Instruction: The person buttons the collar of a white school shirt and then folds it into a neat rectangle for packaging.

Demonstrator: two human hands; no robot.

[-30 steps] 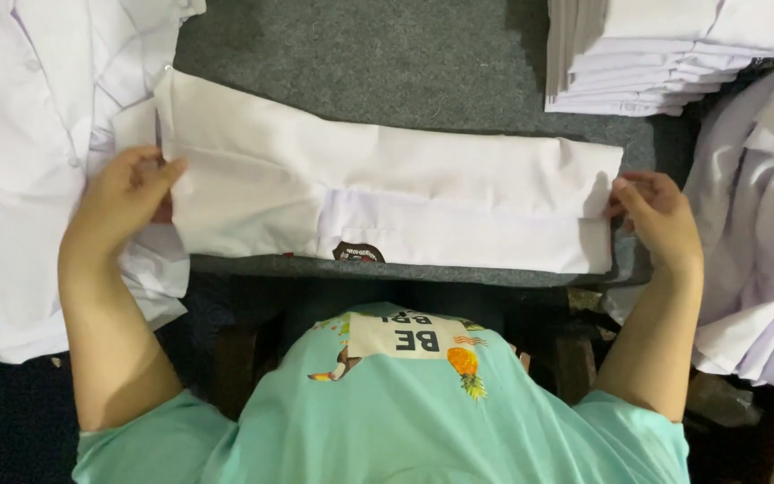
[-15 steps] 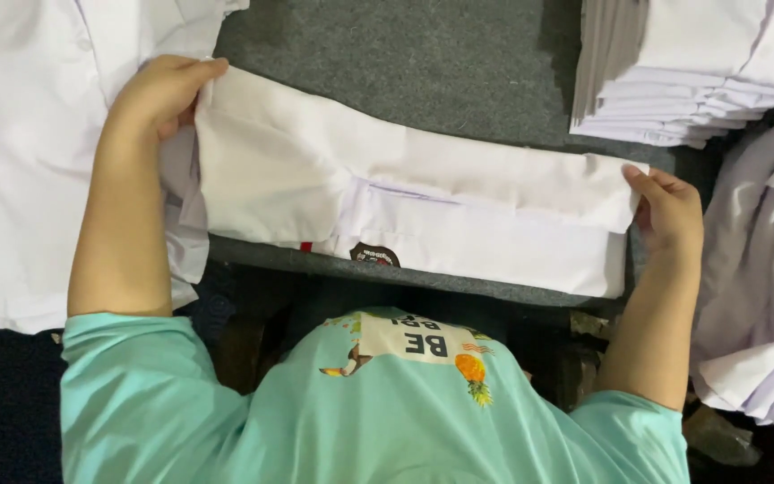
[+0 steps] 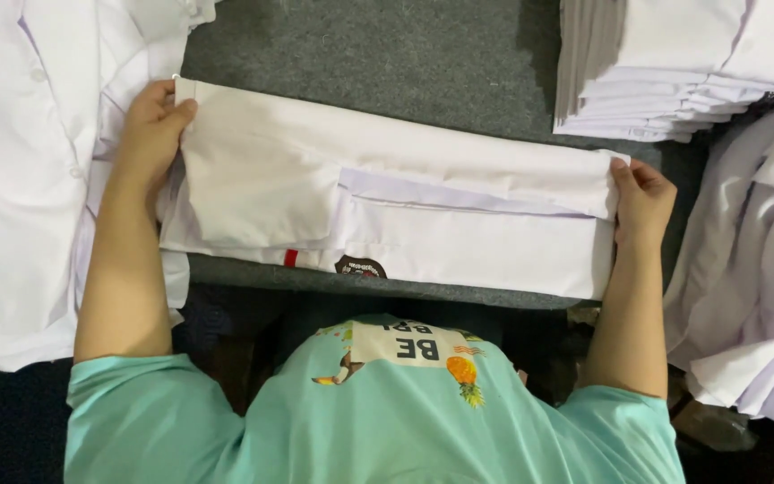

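Observation:
A white shirt (image 3: 405, 202) lies folded into a long strip across a grey felt-covered table (image 3: 387, 54), with a small dark badge and a red tag at its near edge. My left hand (image 3: 150, 125) grips the strip's left end at the far corner. At the other end, my right hand (image 3: 642, 197) pinches the upper layer of cloth. Both arms reach out from a mint-green T-shirt at the bottom of the view.
A neat stack of folded white shirts (image 3: 674, 67) stands at the far right. Loose white shirts (image 3: 29, 170) are heaped on the left, and more white garments (image 3: 754, 269) hang or lie on the right.
My left hand has carried the shirt's left end farther from me, and the upper fold now lies flatter along the strip. My right hand keeps its hold on the right end.

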